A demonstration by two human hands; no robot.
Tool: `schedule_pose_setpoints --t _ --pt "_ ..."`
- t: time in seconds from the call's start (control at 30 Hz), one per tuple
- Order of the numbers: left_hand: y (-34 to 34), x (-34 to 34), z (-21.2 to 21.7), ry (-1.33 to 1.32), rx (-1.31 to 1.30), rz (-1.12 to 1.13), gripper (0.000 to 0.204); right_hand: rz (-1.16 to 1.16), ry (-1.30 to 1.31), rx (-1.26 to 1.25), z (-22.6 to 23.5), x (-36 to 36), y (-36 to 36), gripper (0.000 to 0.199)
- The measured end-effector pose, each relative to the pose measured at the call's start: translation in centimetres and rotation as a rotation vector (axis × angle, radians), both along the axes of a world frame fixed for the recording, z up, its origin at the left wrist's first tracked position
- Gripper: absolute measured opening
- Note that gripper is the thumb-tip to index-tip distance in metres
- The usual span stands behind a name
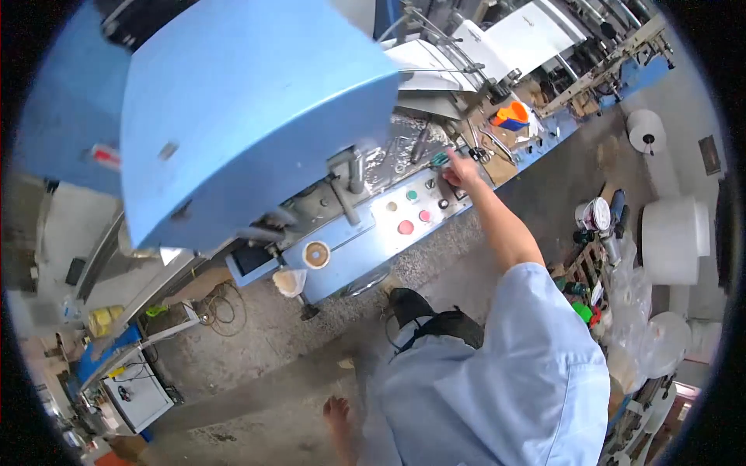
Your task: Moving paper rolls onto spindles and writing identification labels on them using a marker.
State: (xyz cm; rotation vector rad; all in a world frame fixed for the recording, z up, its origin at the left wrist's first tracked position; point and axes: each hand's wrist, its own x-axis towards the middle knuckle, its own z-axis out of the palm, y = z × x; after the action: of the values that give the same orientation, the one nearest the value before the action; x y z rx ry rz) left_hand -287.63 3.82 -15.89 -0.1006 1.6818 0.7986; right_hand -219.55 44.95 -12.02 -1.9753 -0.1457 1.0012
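My right arm reaches out over the machine's control panel. At the panel's far right corner, the fingers of my right hand are closed at a small green-handled tool; its other end is hard to make out. Round red, green and black buttons sit on the panel just below that hand. Beside it a dark-handled tool lies on a silvery, wrinkled surface. My left hand hangs low at my side, away from the machine, its fingers loosely apart and nothing in them.
A big blue machine cover overhangs the left. A tape roll rests on the blue ledge. Beyond my right hand are an orange and blue holder and loose tools. At right stand a white bucket and large film rolls.
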Motion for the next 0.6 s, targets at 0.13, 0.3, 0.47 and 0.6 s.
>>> schedule_pose_setpoints --t 0.13,0.3,0.47,0.6 --pt "2.7 5.2 0.4 0.006 0.011 -0.194 0.022 0.137 -0.081 -0.052 -1.7 1.1 2.3 0.040" --pt "3.6 6.6 0.5 0.473 0.121 -0.940 0.029 0.336 -0.614 -0.037 -0.3 -1.1 2.0 0.027" --pt "4.3 8.2 2.3 0.055 0.169 -0.422 0.035 0.130 -0.662 0.045 3.6 -0.7 2.3 0.027" --pt "5.1 10.3 3.7 0.198 0.086 -0.437 0.033 0.180 -0.734 0.107 6.7 3.3 3.2 0.031"
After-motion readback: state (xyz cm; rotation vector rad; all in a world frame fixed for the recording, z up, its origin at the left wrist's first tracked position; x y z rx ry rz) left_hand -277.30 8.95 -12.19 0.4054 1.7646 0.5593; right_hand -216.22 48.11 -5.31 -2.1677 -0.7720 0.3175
